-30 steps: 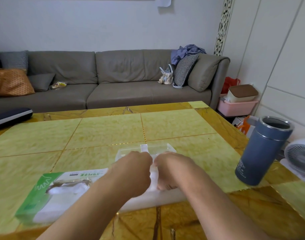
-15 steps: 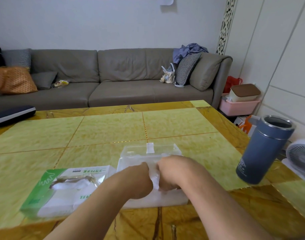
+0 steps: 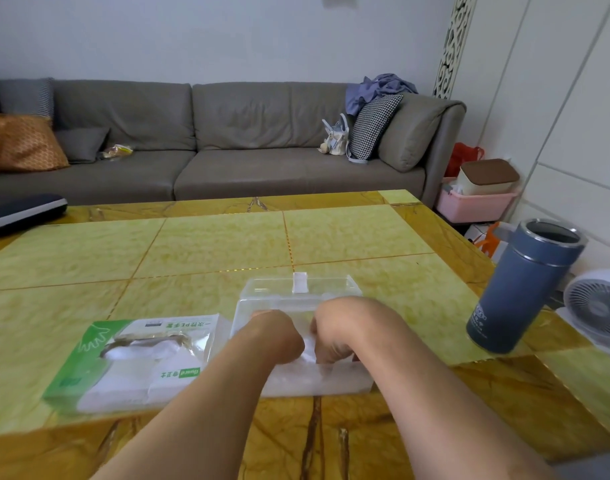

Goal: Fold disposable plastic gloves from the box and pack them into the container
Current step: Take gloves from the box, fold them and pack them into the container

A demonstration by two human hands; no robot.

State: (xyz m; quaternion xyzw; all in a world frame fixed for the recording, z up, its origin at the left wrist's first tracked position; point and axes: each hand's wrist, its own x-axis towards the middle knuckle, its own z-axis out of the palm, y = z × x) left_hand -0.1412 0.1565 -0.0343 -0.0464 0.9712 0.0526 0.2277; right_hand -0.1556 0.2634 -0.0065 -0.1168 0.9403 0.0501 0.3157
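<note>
A clear plastic container (image 3: 298,294) with a white latch stands on the table in front of me. Both my hands reach into it with curled fingers. My left hand (image 3: 274,336) and my right hand (image 3: 338,332) hold a crumpled translucent plastic glove (image 3: 308,355) between them, low inside the container. The green and white glove box (image 3: 134,362) lies to the left of the container, its opening showing white gloves. My fingertips are hidden behind my knuckles.
A blue steel flask (image 3: 525,285) stands open at the table's right edge. A dark flat case (image 3: 19,211) lies at the far left edge. A grey sofa (image 3: 227,140) sits behind the table, and a white fan (image 3: 597,310) stands on the floor to the right.
Both hands have sunk lower into the container with the glove, drawing closer to me. My head has tilted so the table appears lower in view.
</note>
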